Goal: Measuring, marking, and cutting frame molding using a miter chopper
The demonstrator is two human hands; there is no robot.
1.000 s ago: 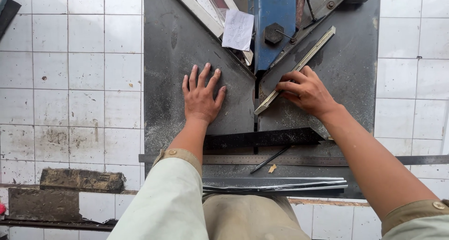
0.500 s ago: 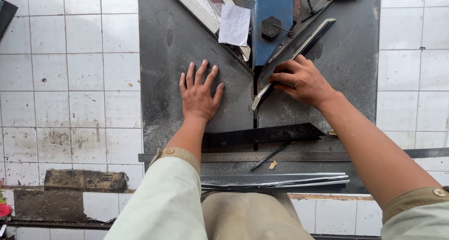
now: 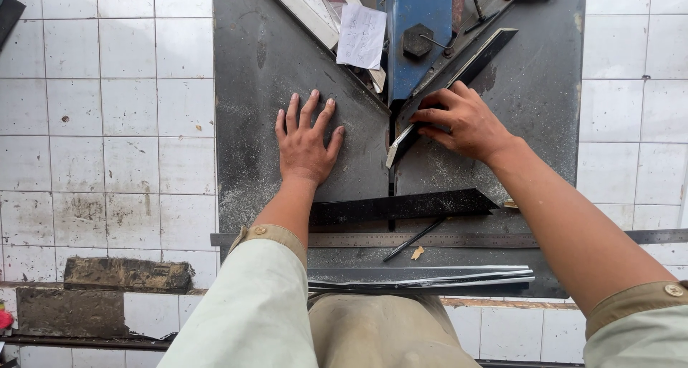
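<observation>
My left hand (image 3: 304,143) lies flat with fingers spread on the grey metal saw table (image 3: 265,74). My right hand (image 3: 462,121) presses a long dark metal strip (image 3: 479,58) against the slanted fence on the right; the strip's cut end sits at the central slot below the blue saw housing (image 3: 419,31). A second black strip (image 3: 401,206) lies across the table below both hands.
A steel ruler (image 3: 459,240) runs along the table's front, with a pencil (image 3: 414,240) on it. More thin strips (image 3: 423,276) rest at the front edge. A white paper note (image 3: 361,35) hangs by the left fence. White tiled floor (image 3: 107,110) surrounds the table; bricks (image 3: 125,273) lie lower left.
My right hand has slid the dark strip up along the slanted fence, so its cut end is closer to the slot. The left hand stays flat.
</observation>
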